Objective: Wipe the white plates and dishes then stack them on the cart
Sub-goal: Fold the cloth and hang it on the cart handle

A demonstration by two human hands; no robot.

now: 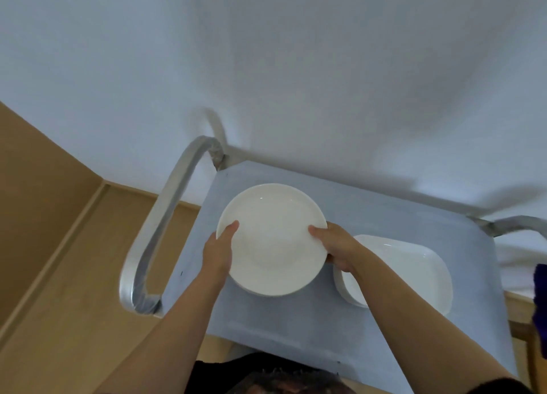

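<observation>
A: What's nearest?

B: Dark clothing at the near edge, then two bare forearms reaching out over a cart (296,328) with a pale blue-grey top. A curved metal handle (157,231) loops up at its left end, and part of another shows at the far right.

A: And the room?

B: A tan floor (59,275) on the left, with a strip of skirting along the foot of a plain white wall (266,68), which fills the far half of the view. The cart's far edge stands right up against that wall. Something purple (540,299) pokes in at the right edge; I can't tell what it is.

A: The hands?

B: Both grip one round white plate (272,240) over the left half of the cart. The left hand (219,248) takes the plate's left rim, thumb lying on top, fingers hidden underneath. The right hand (334,245) takes the right rim the same way, thumb over the top, fingers curled below the edge.

A: Is the plate resting on the cart?

B: I can't tell. It lies nearly flat, face up.

A: Anything else there?

B: A white rectangular dish (414,269) with rounded corners sits on the cart's right side, just beside the plate, partly behind the right wrist.
</observation>
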